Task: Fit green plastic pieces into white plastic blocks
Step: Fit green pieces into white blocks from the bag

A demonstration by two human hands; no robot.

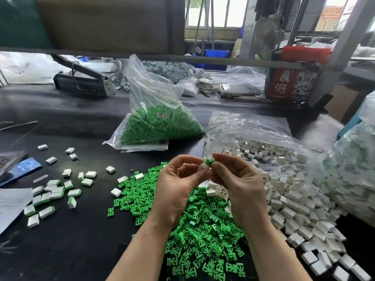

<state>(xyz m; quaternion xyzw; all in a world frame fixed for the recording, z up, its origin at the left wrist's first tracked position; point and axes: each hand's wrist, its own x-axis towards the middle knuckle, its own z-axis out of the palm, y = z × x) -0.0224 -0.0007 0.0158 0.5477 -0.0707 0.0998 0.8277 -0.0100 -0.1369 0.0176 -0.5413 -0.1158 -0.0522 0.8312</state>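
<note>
My left hand (176,185) pinches a small white block (204,166) at its fingertips. Against it, my right hand (237,179) pinches a green piece (209,161); the two parts touch between my hands. Below my hands a heap of loose green pieces (203,230) covers the black table. To the right, loose white blocks (294,203) spill from a clear bag. Several white blocks with green edges (50,193) lie scattered at the left.
A clear bag of green pieces (162,126) stands behind my hands. A clear bag of white blocks (253,134) lies at the right, with another bulging bag (349,175) at the far right. A grey machine (83,80) and a red box (292,82) stand at the back.
</note>
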